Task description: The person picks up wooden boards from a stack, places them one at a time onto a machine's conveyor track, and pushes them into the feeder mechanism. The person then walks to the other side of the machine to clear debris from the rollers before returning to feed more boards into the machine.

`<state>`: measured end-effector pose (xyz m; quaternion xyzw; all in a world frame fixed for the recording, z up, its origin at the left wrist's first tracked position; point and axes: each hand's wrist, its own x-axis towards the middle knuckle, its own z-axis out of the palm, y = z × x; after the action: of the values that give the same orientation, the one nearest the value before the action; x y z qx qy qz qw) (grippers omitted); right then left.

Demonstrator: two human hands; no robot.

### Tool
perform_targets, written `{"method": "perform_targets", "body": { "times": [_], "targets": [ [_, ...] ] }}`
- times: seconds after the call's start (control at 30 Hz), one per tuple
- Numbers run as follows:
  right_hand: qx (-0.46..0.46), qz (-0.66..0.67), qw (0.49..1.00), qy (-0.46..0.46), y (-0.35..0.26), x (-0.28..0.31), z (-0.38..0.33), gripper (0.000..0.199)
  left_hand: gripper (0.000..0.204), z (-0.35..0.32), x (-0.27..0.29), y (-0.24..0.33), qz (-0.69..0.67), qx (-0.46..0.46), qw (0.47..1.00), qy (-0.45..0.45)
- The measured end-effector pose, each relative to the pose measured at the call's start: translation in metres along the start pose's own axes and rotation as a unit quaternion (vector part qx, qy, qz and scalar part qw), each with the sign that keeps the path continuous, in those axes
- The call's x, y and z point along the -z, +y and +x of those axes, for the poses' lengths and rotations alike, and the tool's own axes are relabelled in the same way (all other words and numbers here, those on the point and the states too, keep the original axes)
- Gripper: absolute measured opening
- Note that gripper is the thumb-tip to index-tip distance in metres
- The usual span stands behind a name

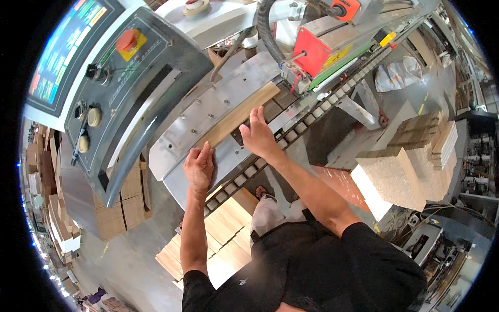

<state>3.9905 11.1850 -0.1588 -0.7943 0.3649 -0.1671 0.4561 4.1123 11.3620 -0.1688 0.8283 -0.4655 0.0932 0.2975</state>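
A light wood-coloured strip (236, 117) lies along the metal machine bed (179, 179), its long edge against a bolted metal guide plate (205, 104). My left hand (199, 167) is closed at the strip's near left end, with its fingers curled and the fingertips on the wood. Farther along to the right, my right hand (258, 136) is open, fingers stretched out and their tips at the strip's near edge. The strip's far end lies close to the red machine head.
A control panel with a red stop button (126, 40) and screen overhangs the left. A roller track (306, 119) runs along the bed's near side. A red machine head (311, 51) stands ahead. Stacked boards (400, 171) are at right; pale wooden panels (223, 229) lie below the bed.
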Motion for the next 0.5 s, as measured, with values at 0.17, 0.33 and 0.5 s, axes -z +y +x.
{"method": "perform_targets", "body": {
  "times": [0.17, 0.33, 0.5],
  "targets": [
    [-0.049, -0.004, 0.999, 0.002, 0.004, 0.024, 0.014, 0.071, 0.02, 0.018, -0.018, 0.029, -0.006, 0.012, 1.0, 0.005],
    [-0.029, -0.021, 0.998, 0.056, 0.011, 0.028, 0.022, 0.068, 0.014, 0.027, -0.038, 0.036, -0.001, 0.029, 0.999, 0.014],
    [0.015, -0.081, 0.996, -0.031, 0.002, 0.038, 0.012, 0.067, 0.012, 0.052, -0.068, 0.057, -0.015, -0.001, 1.0, 0.02]
  ]
}}
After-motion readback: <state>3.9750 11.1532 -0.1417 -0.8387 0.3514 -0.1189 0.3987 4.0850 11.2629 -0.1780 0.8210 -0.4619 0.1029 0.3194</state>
